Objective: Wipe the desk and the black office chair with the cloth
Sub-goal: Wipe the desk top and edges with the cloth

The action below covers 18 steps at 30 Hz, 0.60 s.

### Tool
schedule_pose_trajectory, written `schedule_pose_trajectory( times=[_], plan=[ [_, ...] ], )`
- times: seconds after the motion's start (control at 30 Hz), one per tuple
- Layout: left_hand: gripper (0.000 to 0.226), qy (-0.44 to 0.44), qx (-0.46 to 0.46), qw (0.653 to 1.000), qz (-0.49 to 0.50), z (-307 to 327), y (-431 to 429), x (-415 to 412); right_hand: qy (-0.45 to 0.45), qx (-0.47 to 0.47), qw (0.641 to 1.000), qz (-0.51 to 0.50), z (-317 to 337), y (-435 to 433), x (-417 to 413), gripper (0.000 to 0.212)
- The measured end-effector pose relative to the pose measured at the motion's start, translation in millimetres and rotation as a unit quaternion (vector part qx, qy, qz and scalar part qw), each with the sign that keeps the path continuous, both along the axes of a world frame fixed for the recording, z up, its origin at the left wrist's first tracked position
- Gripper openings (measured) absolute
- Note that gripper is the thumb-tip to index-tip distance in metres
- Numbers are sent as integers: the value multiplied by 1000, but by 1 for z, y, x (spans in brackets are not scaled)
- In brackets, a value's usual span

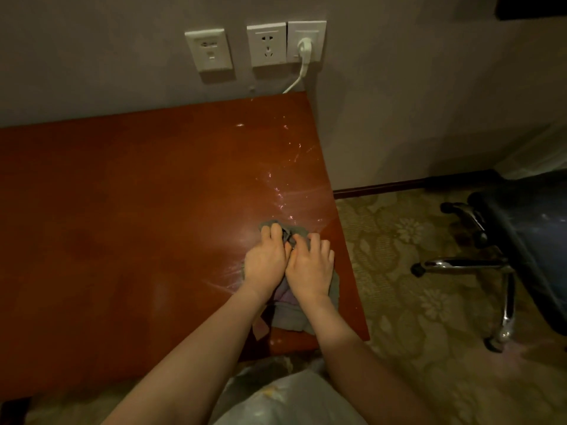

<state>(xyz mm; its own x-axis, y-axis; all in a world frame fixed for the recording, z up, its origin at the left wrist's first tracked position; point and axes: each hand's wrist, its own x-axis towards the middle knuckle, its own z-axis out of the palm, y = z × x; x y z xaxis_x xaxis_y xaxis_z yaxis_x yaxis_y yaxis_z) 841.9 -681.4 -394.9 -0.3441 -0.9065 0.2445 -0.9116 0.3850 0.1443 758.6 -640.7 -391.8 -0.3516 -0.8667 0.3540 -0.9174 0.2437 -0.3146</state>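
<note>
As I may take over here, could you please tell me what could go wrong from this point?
The cloth, bunched under the left hand and right hand, lies at the right front corner of the desk; a wide stroke might push it off onto the carpet. The wet streaks run toward the back edge, where the white cable drops from its plug; moisture could reach it.

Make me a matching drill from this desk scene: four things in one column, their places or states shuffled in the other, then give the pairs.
1. cloth
2. white plug
3. black office chair
4. middle socket

A. on the patterned carpet, right of the desk
B. nothing plugged in
C. on the desk, gripped by the left hand and right hand
D. in the rightmost wall socket

Pairs: 1-C, 2-D, 3-A, 4-B.
</note>
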Motion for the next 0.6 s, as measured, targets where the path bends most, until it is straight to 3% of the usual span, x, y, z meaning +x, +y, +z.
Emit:
schedule_pose_trajectory(
  times=[0.13, 0.4, 0.6],
  plan=[
    [20, -8, -39, 999, -26, 3, -24, -27, -8, -8, 999, -32, 0, -18, -23, 38],
    [20, 25, -47, 997, -55, -4, -46, -77, -12, 0, 997, -78, -4, -36, -68, 36],
    [26, 0, -54, 995, -89, -3, -58, -132, -61, 54, 987, -137, -12, -39, -108, 39]
  ],
)
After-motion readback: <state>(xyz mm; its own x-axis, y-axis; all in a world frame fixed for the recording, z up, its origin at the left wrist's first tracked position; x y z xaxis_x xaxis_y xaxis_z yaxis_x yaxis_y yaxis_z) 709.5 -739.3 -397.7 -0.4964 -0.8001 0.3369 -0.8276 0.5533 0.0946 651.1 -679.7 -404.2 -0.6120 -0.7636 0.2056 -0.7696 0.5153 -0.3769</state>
